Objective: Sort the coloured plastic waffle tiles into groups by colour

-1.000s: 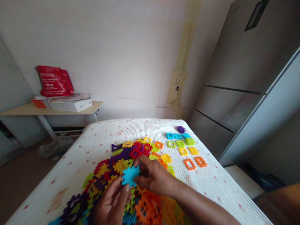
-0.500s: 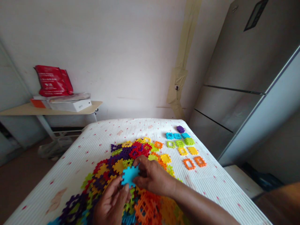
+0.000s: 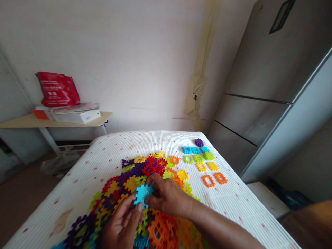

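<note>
Held piece (image 3: 141, 194) sky-blue; cloth (image 3: 88, 176) white, ribbed (red-specked); pile (image 3: 130, 184) purple, red, yellow, orange, lime.

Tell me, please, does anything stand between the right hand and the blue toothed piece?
Nothing visible does: the right hand touches the blue toothed piece at its right side, while the left hand holds its lower left. The colourful pile shows around them, not between.

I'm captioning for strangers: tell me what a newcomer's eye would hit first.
Probably the heap of multicoloured, notched, plastic-looking tiles front and centre on the white, red-speckled cloth. Over it, the left hand and right hand hold a flat, square blue tile. Then perhaps the shiny red bag at the picture's left.
</note>
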Demonstrator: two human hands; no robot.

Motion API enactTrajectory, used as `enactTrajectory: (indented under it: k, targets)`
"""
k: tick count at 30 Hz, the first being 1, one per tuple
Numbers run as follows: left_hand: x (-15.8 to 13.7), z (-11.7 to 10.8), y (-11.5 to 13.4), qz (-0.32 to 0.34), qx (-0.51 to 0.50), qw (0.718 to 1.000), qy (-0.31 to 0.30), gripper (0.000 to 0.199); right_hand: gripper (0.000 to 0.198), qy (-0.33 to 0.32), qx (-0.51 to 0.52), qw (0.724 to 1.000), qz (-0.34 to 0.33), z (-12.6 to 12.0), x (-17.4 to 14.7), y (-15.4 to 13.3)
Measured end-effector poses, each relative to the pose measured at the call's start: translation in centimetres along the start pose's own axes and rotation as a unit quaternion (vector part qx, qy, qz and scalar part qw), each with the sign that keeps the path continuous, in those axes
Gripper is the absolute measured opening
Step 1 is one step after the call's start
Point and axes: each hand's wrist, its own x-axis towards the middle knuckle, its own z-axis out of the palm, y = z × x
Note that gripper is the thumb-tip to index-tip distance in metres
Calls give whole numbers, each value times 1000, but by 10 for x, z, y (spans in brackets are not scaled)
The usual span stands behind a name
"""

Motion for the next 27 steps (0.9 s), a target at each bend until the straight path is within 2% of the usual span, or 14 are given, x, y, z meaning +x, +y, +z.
enactTrajectory:
  k: [10,17,21,27]
  targets:
    - [0,1,-1,-4,0,1000,15,51,33,-2,-37,999,-5,0,-2,1]
    - [0,-1,-3,-2,15,999,31,50,20,-7,-50,999,-2,-4,-3,-1]
    - [3,-4,-5,-11,38,999,8,50,12,-4,-10,1000,-28,-5,-3,5]
    - [4,-5,-6,8,26,999,19,55,25,0,112,992,-52,0,-2,15]
